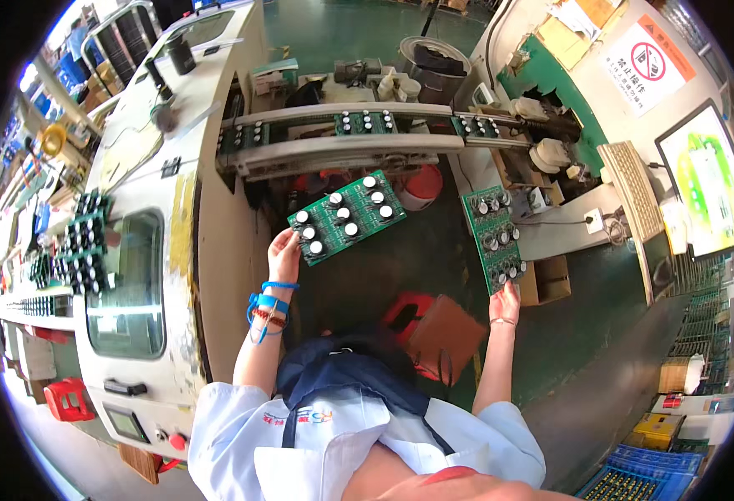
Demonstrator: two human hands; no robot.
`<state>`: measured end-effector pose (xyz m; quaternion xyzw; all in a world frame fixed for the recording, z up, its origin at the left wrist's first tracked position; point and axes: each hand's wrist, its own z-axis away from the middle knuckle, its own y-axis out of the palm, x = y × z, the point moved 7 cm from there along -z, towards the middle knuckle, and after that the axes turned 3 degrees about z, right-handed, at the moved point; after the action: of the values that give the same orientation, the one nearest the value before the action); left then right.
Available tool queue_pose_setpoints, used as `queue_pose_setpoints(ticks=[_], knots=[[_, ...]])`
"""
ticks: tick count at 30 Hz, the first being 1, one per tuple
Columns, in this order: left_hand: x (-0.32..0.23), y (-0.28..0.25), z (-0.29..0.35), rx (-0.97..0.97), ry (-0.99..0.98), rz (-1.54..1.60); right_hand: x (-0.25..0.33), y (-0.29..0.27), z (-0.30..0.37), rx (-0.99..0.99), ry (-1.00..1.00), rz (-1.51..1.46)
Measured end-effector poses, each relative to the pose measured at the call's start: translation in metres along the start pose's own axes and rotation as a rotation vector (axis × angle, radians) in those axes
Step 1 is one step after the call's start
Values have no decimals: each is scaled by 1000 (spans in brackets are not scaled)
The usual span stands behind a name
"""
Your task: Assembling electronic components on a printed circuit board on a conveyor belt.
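My left hand [284, 251] grips the near left corner of a green circuit board [356, 215] fitted with several white-topped round capacitors. That board is held out in front of me, tilted up to the right. A blue band and a beaded bracelet circle the left wrist. Off to the right, my right hand [505, 299] pinches the near end of another green circuit board [493, 238], which points away from me and also carries several round capacitors. Beyond both hands runs a conveyor rail [334, 154], with more populated boards [365, 123] sitting along it.
On the left stands a large white machine [187, 284] with a window; more boards [86, 242] are stacked beyond it. A red stool with a brown board [444, 334] is near my body. To the right are a keyboard [632, 192], a monitor [709, 184] and a cardboard box [551, 280].
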<state>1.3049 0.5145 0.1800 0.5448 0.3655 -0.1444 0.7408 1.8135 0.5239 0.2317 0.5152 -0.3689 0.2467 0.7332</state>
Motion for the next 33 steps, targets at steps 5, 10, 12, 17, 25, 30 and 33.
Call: queue_pose_setpoints(ticks=[5,10,12,17,25,30,33], knots=[[57,75,-112,-16,-70,-108,10,13,-73,3,-18,27],[167,145,-225,1,-160,-98,28,0,-156,102,-58,16],[209,162,-266,-7,-252,-174,39,8,-197,92,-58,2],[262,192,-345,26,-206,-312,66,-9,-263,101,-37,94],[317,188,-409,-140,-262,-352,73,-14,-327,-32,46,59],[323,176,-418,-237,-297,-391,65,-33,-346,-28,68,37],[321,173,-423,-212,-289,-463,64,-33,-349,-54,54,20]])
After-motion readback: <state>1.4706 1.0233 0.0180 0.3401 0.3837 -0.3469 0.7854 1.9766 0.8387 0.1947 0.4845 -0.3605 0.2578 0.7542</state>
